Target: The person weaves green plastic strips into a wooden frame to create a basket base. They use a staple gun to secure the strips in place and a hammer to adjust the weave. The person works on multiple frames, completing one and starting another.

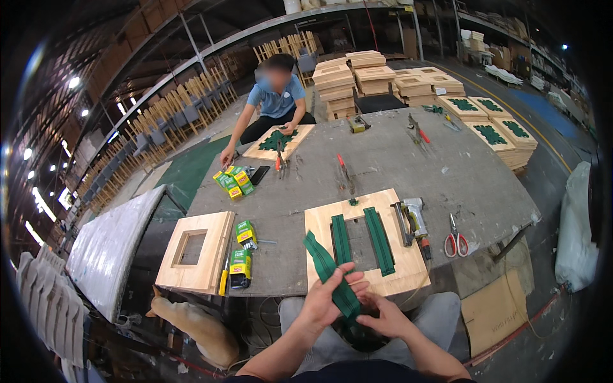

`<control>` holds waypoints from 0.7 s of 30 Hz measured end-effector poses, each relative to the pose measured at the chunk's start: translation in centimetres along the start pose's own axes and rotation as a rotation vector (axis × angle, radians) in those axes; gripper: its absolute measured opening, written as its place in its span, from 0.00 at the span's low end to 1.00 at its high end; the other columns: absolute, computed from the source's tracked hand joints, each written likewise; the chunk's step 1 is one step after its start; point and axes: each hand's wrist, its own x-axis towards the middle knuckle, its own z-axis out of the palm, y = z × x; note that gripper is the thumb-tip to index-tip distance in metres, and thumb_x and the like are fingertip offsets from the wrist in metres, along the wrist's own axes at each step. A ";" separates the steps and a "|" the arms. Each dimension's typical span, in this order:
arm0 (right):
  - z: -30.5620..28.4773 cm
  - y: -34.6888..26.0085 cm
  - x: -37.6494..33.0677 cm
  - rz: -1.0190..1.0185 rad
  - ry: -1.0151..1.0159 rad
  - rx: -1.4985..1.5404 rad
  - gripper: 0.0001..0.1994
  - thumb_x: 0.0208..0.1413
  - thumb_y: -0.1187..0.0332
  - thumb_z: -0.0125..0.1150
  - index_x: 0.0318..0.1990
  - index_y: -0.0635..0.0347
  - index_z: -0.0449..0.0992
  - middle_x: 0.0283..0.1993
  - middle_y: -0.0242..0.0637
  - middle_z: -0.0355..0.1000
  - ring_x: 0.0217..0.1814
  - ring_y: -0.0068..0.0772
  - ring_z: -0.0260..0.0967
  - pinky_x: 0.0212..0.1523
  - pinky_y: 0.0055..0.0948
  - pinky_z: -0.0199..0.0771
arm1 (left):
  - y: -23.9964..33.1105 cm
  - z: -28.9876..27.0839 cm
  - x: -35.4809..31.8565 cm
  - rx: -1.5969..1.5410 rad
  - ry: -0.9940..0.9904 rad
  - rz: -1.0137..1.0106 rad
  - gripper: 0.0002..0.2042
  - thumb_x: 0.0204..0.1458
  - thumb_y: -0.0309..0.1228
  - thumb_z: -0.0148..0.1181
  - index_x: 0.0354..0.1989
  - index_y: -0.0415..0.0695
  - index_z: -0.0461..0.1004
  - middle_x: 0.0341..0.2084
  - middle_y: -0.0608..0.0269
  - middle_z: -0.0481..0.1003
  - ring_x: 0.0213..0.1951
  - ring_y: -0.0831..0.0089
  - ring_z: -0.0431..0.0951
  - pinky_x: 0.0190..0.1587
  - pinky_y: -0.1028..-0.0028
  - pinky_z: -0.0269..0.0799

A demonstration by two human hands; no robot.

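A loose green webbing strap point(320, 255) slants across the near left part of a square wooden frame point(408, 271). My left hand point(330, 299) grips it around the middle, thumb across it. At its lower end my right hand point(385, 318) pinches the strap between thumb and fingers, over my lap. Two more green straps point(341, 239) lie lengthwise across the frame's opening, side by side with a gap between them. A staple gun point(415, 218) rests on the frame's right edge. Red-handled scissors point(455, 240) lie on the table to its right.
Staple boxes point(241, 263), a yellow-handled screwdriver point(223, 282) and stacked wooden frames point(191, 252) sit to the left. Across the table point(287, 220) a co-worker point(276, 96) handles a webbed frame point(300, 137). Pliers point(345, 167) lie mid-table. A dog point(198, 325) is beside the table's near left.
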 end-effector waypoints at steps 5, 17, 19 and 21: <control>-0.6 -2.7 1.3 0.036 -0.135 0.065 0.15 0.63 0.59 0.68 0.42 0.66 0.78 0.28 0.37 0.71 0.32 0.23 0.64 0.36 0.31 0.69 | 0.0 -0.1 1.4 -0.071 0.025 0.050 0.24 0.73 0.42 0.47 0.69 0.39 0.61 0.57 0.43 0.74 0.58 0.45 0.77 0.63 0.49 0.73; 0.0 3.9 -6.1 0.196 -0.441 -0.338 0.19 0.63 0.52 0.66 0.42 0.61 0.81 0.33 0.42 0.78 0.34 0.38 0.76 0.39 0.36 0.74 | 1.8 -2.5 2.5 -0.027 0.262 0.177 0.20 0.73 0.39 0.47 0.63 0.36 0.65 0.50 0.43 0.78 0.48 0.49 0.83 0.53 0.51 0.81; -0.6 3.3 -5.2 0.200 -0.348 -0.245 0.18 0.64 0.53 0.65 0.47 0.61 0.81 0.38 0.41 0.79 0.38 0.34 0.77 0.42 0.34 0.76 | 1.5 -2.1 2.3 0.002 0.245 0.188 0.19 0.73 0.39 0.48 0.60 0.36 0.68 0.44 0.46 0.81 0.43 0.51 0.84 0.50 0.54 0.82; -1.2 2.7 -4.2 0.201 -0.161 -0.047 0.20 0.67 0.55 0.62 0.56 0.63 0.79 0.45 0.36 0.81 0.47 0.27 0.77 0.50 0.30 0.76 | 0.1 -1.3 2.1 0.098 0.154 0.155 0.18 0.73 0.39 0.49 0.58 0.36 0.71 0.41 0.49 0.82 0.41 0.56 0.85 0.48 0.59 0.83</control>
